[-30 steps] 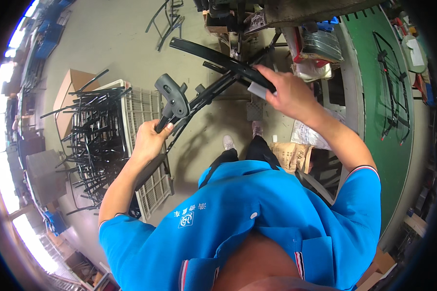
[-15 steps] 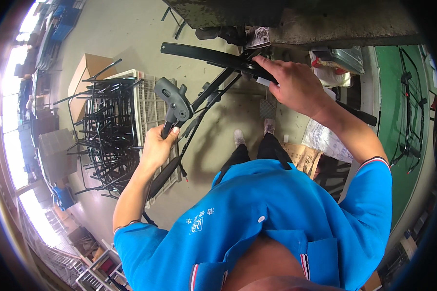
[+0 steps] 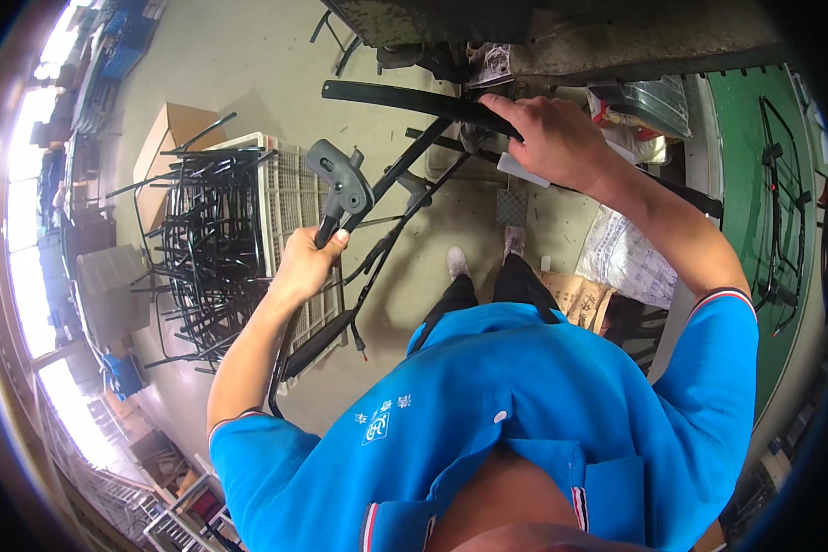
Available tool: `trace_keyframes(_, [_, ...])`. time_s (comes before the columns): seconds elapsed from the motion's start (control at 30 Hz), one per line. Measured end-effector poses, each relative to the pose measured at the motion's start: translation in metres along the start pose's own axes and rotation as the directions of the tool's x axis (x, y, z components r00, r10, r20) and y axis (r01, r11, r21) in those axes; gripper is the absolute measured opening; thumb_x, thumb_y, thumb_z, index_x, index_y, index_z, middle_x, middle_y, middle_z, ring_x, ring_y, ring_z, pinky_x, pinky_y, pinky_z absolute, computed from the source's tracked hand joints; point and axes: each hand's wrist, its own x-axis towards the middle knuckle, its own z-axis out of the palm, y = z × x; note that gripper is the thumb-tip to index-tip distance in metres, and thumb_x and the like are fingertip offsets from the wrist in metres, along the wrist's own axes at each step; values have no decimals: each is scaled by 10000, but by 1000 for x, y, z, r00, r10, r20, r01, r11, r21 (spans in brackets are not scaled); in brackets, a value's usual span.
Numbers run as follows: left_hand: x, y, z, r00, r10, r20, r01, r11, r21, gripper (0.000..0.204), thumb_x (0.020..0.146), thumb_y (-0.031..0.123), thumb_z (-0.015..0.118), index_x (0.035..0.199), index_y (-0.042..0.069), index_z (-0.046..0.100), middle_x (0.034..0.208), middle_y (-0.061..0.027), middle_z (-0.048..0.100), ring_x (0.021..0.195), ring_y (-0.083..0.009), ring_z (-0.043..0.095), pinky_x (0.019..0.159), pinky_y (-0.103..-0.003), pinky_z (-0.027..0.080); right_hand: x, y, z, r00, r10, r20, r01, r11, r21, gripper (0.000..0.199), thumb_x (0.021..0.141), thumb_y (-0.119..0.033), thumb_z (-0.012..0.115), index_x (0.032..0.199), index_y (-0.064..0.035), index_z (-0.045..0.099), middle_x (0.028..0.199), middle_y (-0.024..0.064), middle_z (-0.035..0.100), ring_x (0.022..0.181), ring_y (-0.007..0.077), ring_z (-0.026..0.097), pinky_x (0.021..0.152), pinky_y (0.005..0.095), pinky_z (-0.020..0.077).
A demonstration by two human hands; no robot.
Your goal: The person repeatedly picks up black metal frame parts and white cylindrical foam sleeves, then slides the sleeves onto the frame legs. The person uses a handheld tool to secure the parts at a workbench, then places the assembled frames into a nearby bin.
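The left hand [image 3: 302, 269] has its grip wrapped around the black tubular metal frame [image 3: 416, 155] just below the grey moulded-plastic joint [image 3: 348, 191]; steadiness there should help. The frame spans between both hands; the right hand [image 3: 557, 140] clasps the long, curved black bar [image 3: 405, 99], best kept level.

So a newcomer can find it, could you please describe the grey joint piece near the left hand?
Find the white gridded crate beside the heap of black tubes. Near its right edge, the left hand grips a black tube, and the grey joint piece sits just beyond that hand. Its chunky grey body with a stubby peg differs from the slim black tubing beside it.
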Motion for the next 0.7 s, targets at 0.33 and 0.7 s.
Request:
trace_keyframes(0.33, [9,-32,4,998,52,24,-50,997,-60,335,873,218,592,614,33,488,541,32,440,489,-78,386,458,-287,318,-19,20,-4,989,-87,118,63,979,191,579,771,-342,658,1244,-62,476,882,153,620,808,323,622,741,392,510])
trace_keyframes(0.7, [3,-12,1,999,22,-38,-24,999,-49,307,854,208,621,615,40,523,542,16,492,482,-79,439,459,-264,353,56,407,7,611,776,-160,-791,588,-168,264,823,-136,502,1021,-79,668,1095,167,622,1026,313,603,858,427,489])
